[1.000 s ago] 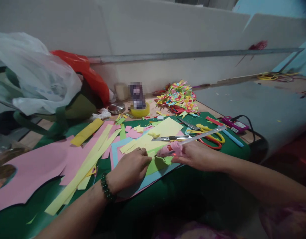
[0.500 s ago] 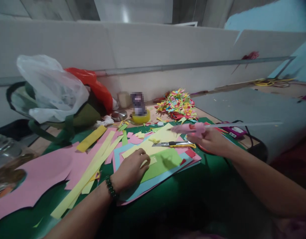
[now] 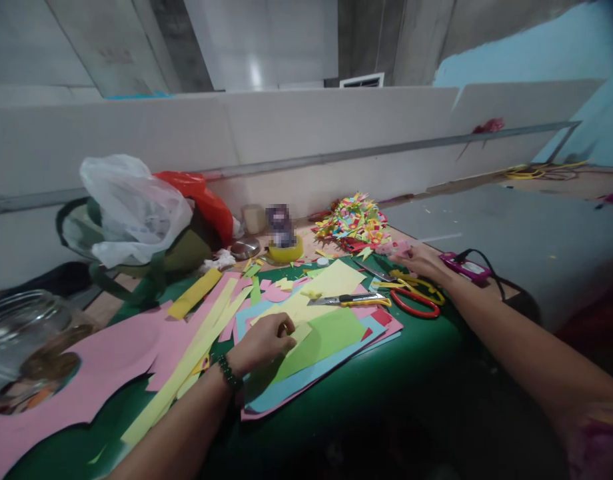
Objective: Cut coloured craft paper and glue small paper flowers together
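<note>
My left hand [image 3: 267,343], with a bead bracelet at its wrist, has its fingers curled on a small pale-yellow paper piece [image 3: 301,335] above a green sheet [image 3: 331,337]. My right hand [image 3: 422,261] reaches to the back right, closed around a pink glue gun [image 3: 394,249] with a clear glue stick [image 3: 439,237] sticking out behind. Below it lie red-handled scissors [image 3: 420,309] and a yellow-handled pair [image 3: 431,287]. A yellow utility knife [image 3: 354,300] rests across the stacked coloured sheets [image 3: 346,277].
A heap of colourful paper flowers [image 3: 354,223] stands at the back, beside a yellow tape roll [image 3: 286,252]. A bag with plastic [image 3: 136,213] and a glass jar [image 3: 21,333] are at left. Pink paper [image 3: 121,353] and yellow strips [image 3: 186,363] cover the left. A purple power strip [image 3: 464,268] sits right.
My right hand has carried the glue gun back and right, off the paper stack, uncovering the scissors. My left hand stays at the small yellow paper, its fingers more curled. The view has tilted up.
</note>
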`<state>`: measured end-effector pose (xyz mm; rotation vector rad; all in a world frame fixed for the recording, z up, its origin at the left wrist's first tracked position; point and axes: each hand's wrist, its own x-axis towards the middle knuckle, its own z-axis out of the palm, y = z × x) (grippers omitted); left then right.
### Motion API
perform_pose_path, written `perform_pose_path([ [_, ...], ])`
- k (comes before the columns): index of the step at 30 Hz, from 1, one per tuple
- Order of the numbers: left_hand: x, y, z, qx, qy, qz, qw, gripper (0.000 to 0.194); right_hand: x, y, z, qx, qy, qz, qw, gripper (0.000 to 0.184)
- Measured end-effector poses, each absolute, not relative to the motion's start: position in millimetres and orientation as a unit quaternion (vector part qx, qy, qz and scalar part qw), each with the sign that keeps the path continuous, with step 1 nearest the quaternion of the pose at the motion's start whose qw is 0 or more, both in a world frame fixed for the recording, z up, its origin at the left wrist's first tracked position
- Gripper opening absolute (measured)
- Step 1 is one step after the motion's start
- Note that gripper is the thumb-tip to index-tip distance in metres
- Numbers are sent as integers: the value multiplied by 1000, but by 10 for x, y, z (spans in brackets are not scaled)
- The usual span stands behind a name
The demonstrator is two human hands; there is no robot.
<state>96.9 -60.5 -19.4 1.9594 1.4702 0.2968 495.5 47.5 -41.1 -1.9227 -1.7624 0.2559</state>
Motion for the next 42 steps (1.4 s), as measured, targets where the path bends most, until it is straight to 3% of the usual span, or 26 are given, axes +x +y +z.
perform_pose_path([
  [3, 946, -579, -173, 733, 559, 151, 356, 25, 5020, 471, -401, -740, -635, 91, 204, 49],
  [6, 937, -558, -108, 725, 547, 200, 367, 20, 5021, 310, -195, -754, -636, 98, 130, 49],
  [9, 941, -548, -48, 675, 533, 284, 423, 26, 4825, -10, 104, -791, -608, 17, 63, 40],
  [12, 954, -545, -44, 587, 517, 377, 495, 33, 4318, -340, 280, -669, -712, -71, 201, 23],
  [15, 973, -550, -83, 499, 501, 443, 551, 37, 3628, -491, 235, -393, -870, -77, 287, 16],
  [18, 986, -565, -113, 458, 478, 473, 581, 36, 3061, -435, 82, -234, -917, -155, 284, 24],
  [23, 988, -598, -93, 438, 458, 487, 601, 32, 2771, -260, -97, -147, -920, -210, 297, 25],
  [33, 1015, -572, -77, 459, 482, 503, 552, 33, 2803, -226, -205, -132, -888, 119, 425, 24],
  [37, 1010, -570, -97, 502, 513, 498, 487, 30, 2765, -220, -219, -259, -803, 282, 457, 30],
  [42, 1035, -608, -45, 562, 520, 476, 432, 27, 2754, -190, -172, -347, -694, 467, 425, 40],
])
